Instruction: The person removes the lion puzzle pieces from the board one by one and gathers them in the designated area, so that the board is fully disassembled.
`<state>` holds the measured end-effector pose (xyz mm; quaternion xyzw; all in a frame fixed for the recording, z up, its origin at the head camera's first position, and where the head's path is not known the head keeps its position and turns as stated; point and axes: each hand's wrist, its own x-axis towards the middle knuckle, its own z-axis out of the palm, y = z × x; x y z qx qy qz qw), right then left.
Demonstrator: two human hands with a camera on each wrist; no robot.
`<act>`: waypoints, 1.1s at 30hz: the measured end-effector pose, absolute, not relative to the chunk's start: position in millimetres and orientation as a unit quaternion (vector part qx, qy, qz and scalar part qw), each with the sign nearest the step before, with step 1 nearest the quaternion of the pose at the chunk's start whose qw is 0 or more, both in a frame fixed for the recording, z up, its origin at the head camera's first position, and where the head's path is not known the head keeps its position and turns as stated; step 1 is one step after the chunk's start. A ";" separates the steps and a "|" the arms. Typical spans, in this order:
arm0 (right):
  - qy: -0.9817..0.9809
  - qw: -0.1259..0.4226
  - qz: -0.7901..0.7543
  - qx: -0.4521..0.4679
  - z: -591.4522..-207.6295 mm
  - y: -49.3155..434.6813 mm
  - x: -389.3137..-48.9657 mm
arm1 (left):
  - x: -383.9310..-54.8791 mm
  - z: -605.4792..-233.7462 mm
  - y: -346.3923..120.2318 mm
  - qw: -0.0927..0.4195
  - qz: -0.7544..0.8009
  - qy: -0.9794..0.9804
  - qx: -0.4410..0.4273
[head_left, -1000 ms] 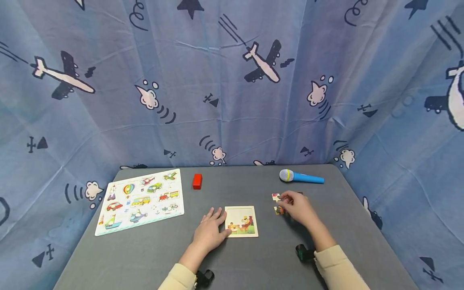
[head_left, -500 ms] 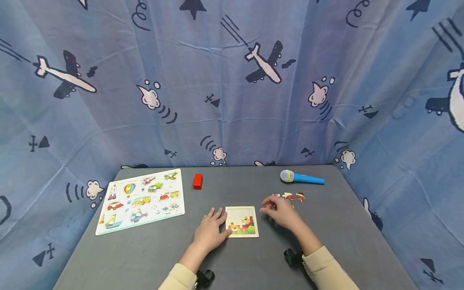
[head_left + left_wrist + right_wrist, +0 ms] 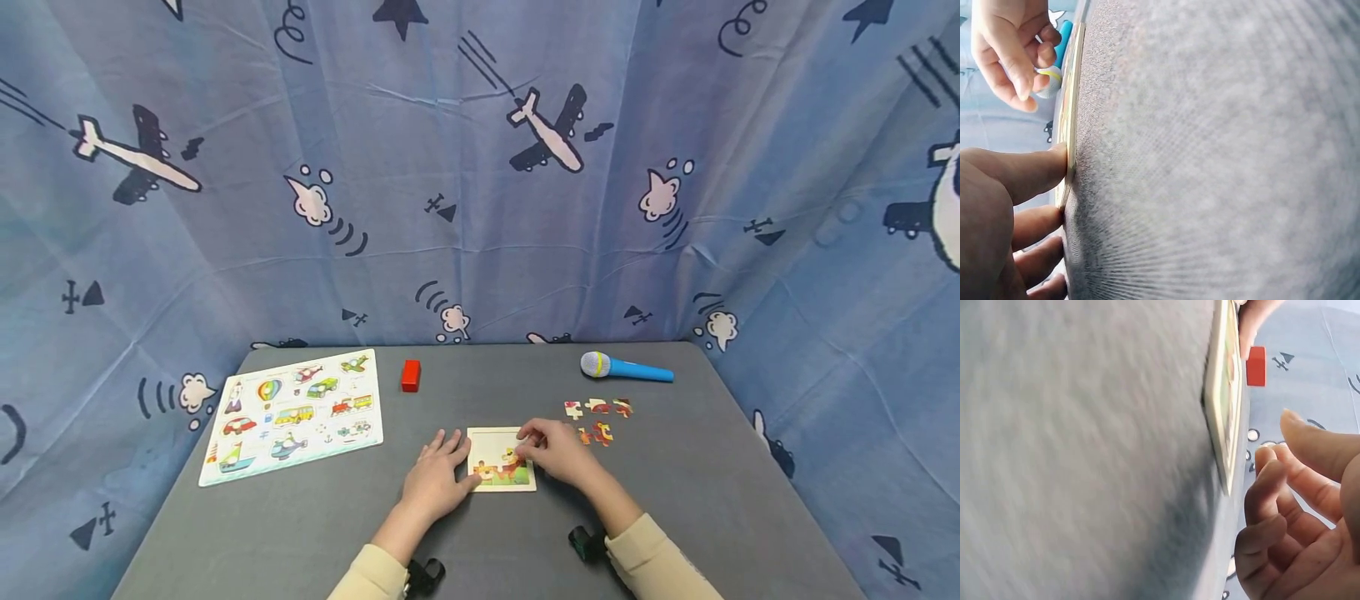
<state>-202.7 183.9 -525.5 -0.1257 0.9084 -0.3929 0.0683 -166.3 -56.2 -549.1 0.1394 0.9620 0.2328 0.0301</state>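
Observation:
A small square wooden jigsaw board (image 3: pixel 487 442) lies at the table's middle, its lower part filled with pieces showing a bear. My left hand (image 3: pixel 432 482) rests at its left side with fingers spread straight, the thumb on the board's frame. Over the board's right edge hovers my right hand (image 3: pixel 557 451), fingers bent. In the right wrist view, a gap shows between that thumb (image 3: pixel 1300 428) and the fingers, with no piece visible there. Loose jigsaw pieces lie to the right: a pinkish one (image 3: pixel 573 409), others in the same row (image 3: pixel 597 406), and an orange pair (image 3: pixel 602 433) below.
A blue toy microphone (image 3: pixel 633 368) lies behind the loose pieces. Towards the back left are a red block (image 3: pixel 411 376) and a large white board with vehicle pictures (image 3: pixel 300 417). A patterned blue curtain (image 3: pixel 480 208) surrounds the grey table (image 3: pixel 480 546).
My right hand has moved left from the loose pieces to the jigsaw board's right edge, uncovering those pieces. The left hand has stayed at the board.

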 end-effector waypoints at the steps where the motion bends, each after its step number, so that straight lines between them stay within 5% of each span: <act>1: 0.907 0.072 -0.395 -0.130 -526.7 181.8 -202.5 | -166.7 -549.3 -56.2 0.031 0.232 0.962 0.138; 33: 0.931 0.075 -0.337 -0.113 -533.6 168.6 -202.6 | -164.5 -547.4 -55.5 0.029 0.234 0.962 0.135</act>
